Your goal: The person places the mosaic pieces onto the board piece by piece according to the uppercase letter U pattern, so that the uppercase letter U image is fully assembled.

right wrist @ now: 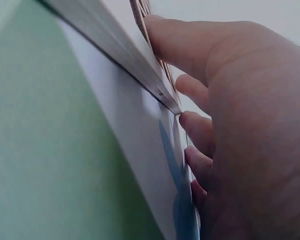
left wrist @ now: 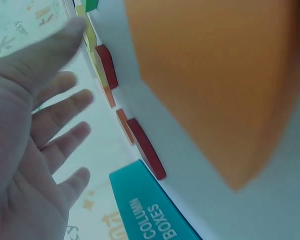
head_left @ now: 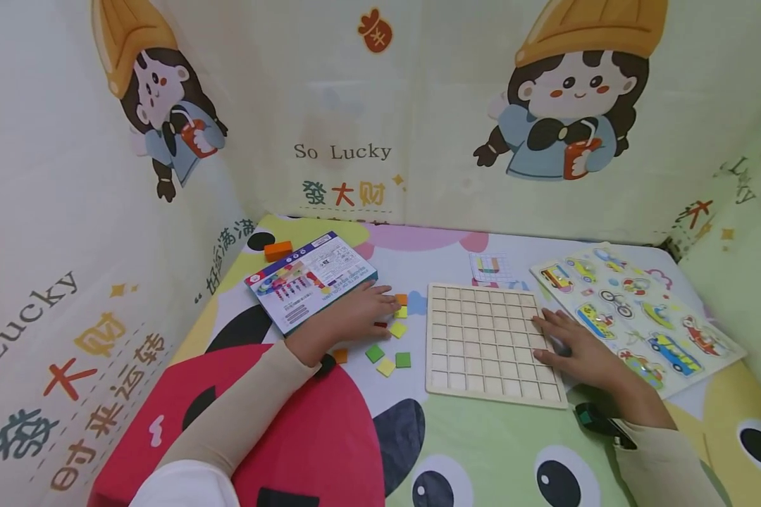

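Observation:
My left hand (head_left: 364,310) is over several small coloured tiles, its fingers spread and pointing right. A red tile (left wrist: 107,67) shows beyond the fingers in the left wrist view; nothing is in the palm. Near it lie a yellow tile (head_left: 398,329), a green tile (head_left: 403,360) and an orange tile (head_left: 340,355). A wooden grid board (head_left: 482,338) with square cells lies flat in the middle. Along its right edge rests my right hand (head_left: 577,348), thumb and fingertips touching the rim, fingers loosely bent. The right wrist view shows the thumb (right wrist: 185,42) over the board's edge.
A printed box (head_left: 317,278) lies beside my left wrist, an orange block (head_left: 278,251) behind it. At the right is a picture puzzle board (head_left: 647,317). Behind the grid board is a small grid-printed card (head_left: 490,267). Printed cloth walls surround the table.

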Demonstrator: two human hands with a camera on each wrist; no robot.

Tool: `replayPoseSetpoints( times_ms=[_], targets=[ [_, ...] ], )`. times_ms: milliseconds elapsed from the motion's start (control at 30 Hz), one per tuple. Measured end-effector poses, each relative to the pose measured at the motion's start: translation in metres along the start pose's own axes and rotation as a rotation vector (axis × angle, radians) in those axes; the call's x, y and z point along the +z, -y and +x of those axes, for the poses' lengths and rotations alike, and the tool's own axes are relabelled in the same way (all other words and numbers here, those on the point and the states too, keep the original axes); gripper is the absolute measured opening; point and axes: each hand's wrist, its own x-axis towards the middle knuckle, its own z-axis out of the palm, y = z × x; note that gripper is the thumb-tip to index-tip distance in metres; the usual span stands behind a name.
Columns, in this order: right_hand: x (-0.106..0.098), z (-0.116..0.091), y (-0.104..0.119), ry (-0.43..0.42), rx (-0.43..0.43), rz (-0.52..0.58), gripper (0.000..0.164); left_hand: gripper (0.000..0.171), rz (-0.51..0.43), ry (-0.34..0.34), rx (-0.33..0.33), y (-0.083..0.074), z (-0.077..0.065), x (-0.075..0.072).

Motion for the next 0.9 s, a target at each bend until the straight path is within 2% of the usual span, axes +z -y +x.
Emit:
replayPoseSetpoints(
  times_ms=[133,333,433,700,800,900],
  targets=[
    [0.004,0.001,-0.004,-0.023,-0.028,0.02,0.073,0.053,0.012,-0.001,0.009,-0.001,0.002,0.003],
    [0.008,-0.002,-0.005,-0.068,-0.068,0.021,0.071,0.045,-0.026,-0.035,0.093,-0.002,0.005,0.0],
    [0.008,-0.001,-0.004,-0.091,-0.082,0.02,0.07,0.042,-0.029,-0.023,0.114,-0.002,0.007,-0.003],
    [0.011,0.003,-0.004,-0.098,-0.067,0.029,0.067,0.04,0.018,0.015,0.12,-0.004,0.013,-0.004],
    [0.01,0.001,-0.005,-0.091,-0.056,0.038,0.072,0.037,-0.006,0.032,0.131,-0.01,0.016,-0.004],
    [0.01,-0.002,-0.006,-0.065,-0.031,0.041,0.086,0.037,-0.028,0.051,0.144,-0.015,0.019,-0.003]
  ],
)
